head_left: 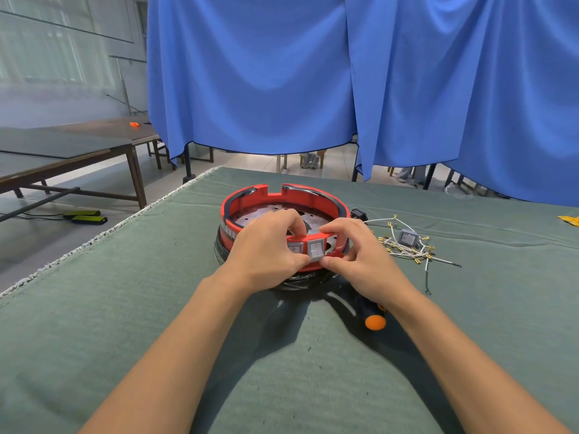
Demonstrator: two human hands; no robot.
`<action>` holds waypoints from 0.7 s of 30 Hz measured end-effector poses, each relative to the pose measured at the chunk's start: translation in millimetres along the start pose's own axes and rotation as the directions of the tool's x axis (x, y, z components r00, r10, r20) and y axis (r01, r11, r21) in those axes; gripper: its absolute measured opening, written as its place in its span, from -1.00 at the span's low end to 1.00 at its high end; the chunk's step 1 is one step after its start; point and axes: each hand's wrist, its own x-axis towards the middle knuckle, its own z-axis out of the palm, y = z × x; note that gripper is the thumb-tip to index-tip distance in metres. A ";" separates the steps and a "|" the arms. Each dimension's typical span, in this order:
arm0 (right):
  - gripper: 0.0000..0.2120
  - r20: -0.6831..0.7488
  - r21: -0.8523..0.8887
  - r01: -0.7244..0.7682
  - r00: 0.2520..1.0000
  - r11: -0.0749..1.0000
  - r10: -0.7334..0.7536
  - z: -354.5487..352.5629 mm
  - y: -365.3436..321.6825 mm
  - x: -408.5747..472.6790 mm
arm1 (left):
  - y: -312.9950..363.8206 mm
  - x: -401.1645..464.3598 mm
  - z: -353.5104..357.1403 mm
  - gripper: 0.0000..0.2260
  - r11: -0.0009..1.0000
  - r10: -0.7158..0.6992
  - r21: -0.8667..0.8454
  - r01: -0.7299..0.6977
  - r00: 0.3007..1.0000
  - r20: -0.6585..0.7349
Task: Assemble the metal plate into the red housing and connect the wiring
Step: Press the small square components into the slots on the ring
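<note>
- Right now the red housing [313, 195] sits mid-table, dead ahead of both hands, metal plate [269, 216] lying flat inside.
- Left hand [266, 245] and right hand [360, 249] pinch the grey switch [315, 249] at the near wall together.
- Loose wires [407, 249] lie just right, nearer the right hand; open cloth to the left.

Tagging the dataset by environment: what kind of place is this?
Likely an improvised workshop or recording room: a work table under green cloth, blue curtains hung as dividers, bare tables behind, loose wires.
</note>
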 end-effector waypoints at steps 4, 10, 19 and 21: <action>-0.64 -0.023 -0.052 -0.007 1.000 0.999 0.005 -1.4 -1.9 3.0 | 2.8 -0.1 1.6 -0.79 1.000 0.000 0.004 0.000 1.000 -0.026; -0.61 -0.072 0.005 -0.040 0.997 0.999 0.040 -0.6 -4.9 2.7 | 4.0 -1.3 4.4 -0.81 1.000 0.022 0.005 -0.022 0.999 -0.042; -0.64 -0.272 0.062 -0.080 0.958 0.995 0.094 1.0 -2.5 -2.5 | 18.9 -5.5 24.0 -0.84 0.992 -0.019 0.121 0.043 0.981 -0.194; -0.72 -0.422 0.068 -0.131 0.894 0.989 0.147 -3.8 -1.1 1.0 | 21.7 -6.6 30.4 -0.80 0.978 -0.011 0.202 0.049 0.982 -0.188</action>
